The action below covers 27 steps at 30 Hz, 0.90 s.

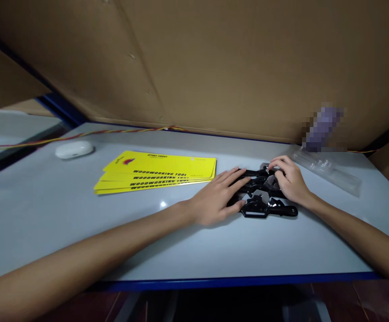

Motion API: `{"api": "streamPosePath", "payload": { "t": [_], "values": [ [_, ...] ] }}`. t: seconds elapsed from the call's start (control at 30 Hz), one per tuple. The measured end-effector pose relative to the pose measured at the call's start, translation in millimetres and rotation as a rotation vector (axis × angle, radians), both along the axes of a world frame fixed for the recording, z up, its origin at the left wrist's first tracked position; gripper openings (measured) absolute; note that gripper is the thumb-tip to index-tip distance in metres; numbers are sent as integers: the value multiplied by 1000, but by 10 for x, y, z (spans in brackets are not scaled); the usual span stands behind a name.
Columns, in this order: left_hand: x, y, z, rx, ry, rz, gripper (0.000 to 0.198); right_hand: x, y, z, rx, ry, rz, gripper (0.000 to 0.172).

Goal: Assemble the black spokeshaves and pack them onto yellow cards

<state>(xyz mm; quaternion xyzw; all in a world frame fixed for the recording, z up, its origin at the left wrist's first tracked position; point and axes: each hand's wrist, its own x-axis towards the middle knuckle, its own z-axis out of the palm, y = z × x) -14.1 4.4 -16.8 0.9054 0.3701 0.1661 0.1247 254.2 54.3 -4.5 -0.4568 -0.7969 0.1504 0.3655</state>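
Three black spokeshaves with silver blades lie in a row, one behind another, on the grey tabletop (194,250). The nearest spokeshave (256,208) shows its body and right handle most fully. My left hand (216,199) lies flat over the left handles with its fingers spread. My right hand (290,179) is curled at the far spokeshave (264,167), its fingertips by the blade. The middle spokeshave (259,184) is partly hidden under both hands. Left of my left hand lies a fanned stack of yellow printed cards (160,167).
Clear plastic packaging (331,170) lies at the back right, beside a blurred purple item (323,127). A white rounded case (74,149) sits at the left. Red and yellow twisted wires (113,131) run along the back edge, before a cardboard wall (214,67).
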Motion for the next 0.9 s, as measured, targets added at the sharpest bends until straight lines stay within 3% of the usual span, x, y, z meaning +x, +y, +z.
{"api": "streamPosePath", "payload": {
  "t": [0.2,0.33,0.47,0.7,0.9],
  "values": [
    [2,-3,7,-6,6,3,63,10,-23,-5,-3,-27,51,20],
    [10,-6,30,-8,38,-1,66,18,-42,2,11,-45,104,27],
    [17,-17,42,16,64,9,65,12,-39,1,17,-36,62,34],
    [16,-32,21,38,64,36,64,0,-22,-21,25,-65,8,30],
    [6,-19,-18,37,44,37,63,9,-7,-44,1,-127,-46,37]
  ]
}}
